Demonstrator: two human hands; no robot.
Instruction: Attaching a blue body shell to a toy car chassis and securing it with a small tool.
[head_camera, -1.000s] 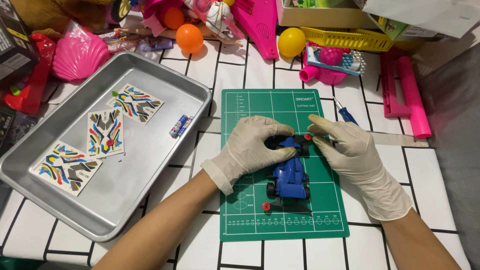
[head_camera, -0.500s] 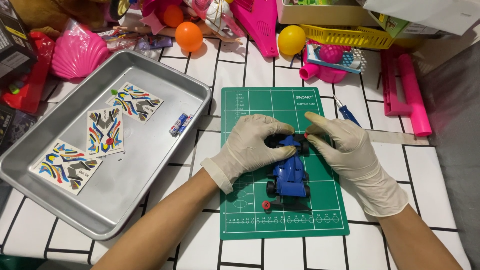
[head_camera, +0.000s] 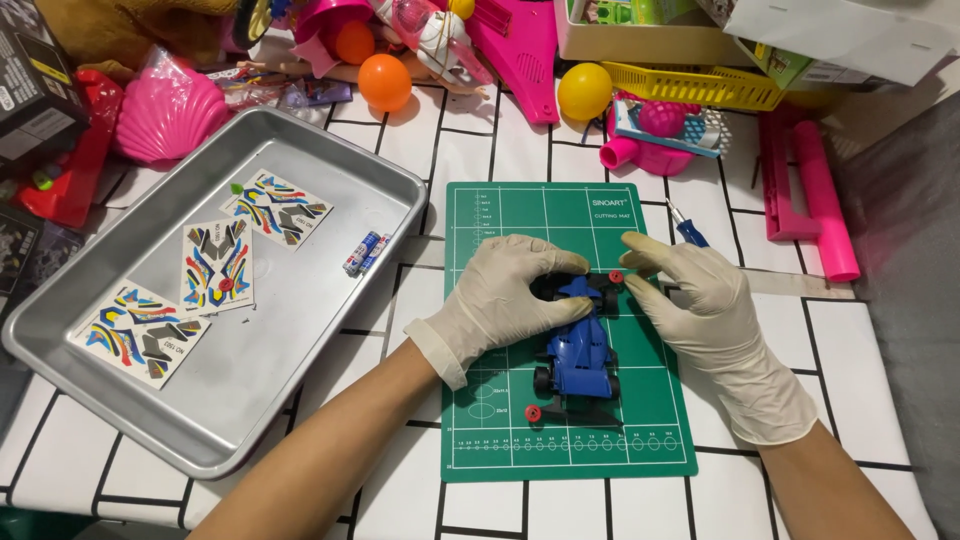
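Observation:
A blue toy race car (head_camera: 583, 352) with black wheels and small red rollers lies on a green cutting mat (head_camera: 567, 440). My left hand (head_camera: 510, 295), in a pale glove, grips the car's front end from the left. My right hand (head_camera: 700, 300), also gloved, rests at the front right of the car, its fingertips by a red roller (head_camera: 616, 276). A blue-handled screwdriver (head_camera: 688, 230) pokes out from behind my right hand.
A metal tray (head_camera: 330, 170) on the left holds three sticker sheets (head_camera: 215, 262) and two small batteries (head_camera: 362, 252). Along the back lie an orange ball (head_camera: 384, 82), a yellow ball (head_camera: 584, 91), a pink shell (head_camera: 165, 115), a yellow basket (head_camera: 700, 85) and pink plastic parts (head_camera: 810, 180).
My right hand has shifted slightly right and its fingers have lifted from the car's front. The left hand and the car stay where they were.

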